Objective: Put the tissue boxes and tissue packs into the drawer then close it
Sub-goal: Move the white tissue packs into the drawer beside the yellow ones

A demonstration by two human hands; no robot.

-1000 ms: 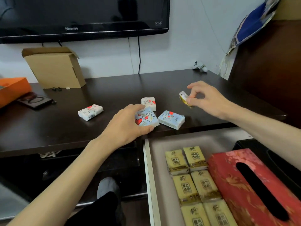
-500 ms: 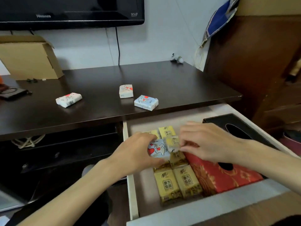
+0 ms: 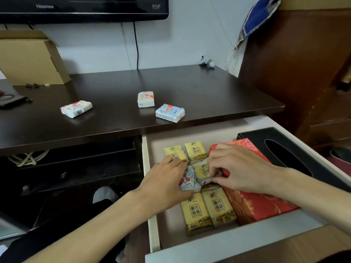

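Note:
The white drawer [image 3: 150,205] stands pulled out below the dark desk [image 3: 209,95]. Inside it lie several yellow tissue packs [image 3: 207,209], a red tissue box [image 3: 258,204] and a black tissue box [image 3: 284,147]. My left hand [image 3: 165,185] holds a blue heart-print tissue pack [image 3: 190,182] down among the yellow ones. My right hand [image 3: 241,169] pinches a yellow tissue pack [image 3: 203,170] right beside it. Three more heart-print packs stay on the desk: a white tissue pack at the left [image 3: 76,108], a second white pack in the middle [image 3: 145,99], a blue one [image 3: 170,112] near the front edge.
A cardboard box [image 3: 32,59] stands at the desk's back left, with a dark flat device [image 3: 11,100] at the left edge. A TV [image 3: 83,8] hangs on the wall above. A brown wooden cabinet [image 3: 303,69] rises to the right. Open dark shelves [image 3: 79,164] lie left of the drawer.
Both hands came down from the desk into the drawer, each carrying a pack. The view tilted down toward the drawer, and the hands now press the two packs among the yellow ones.

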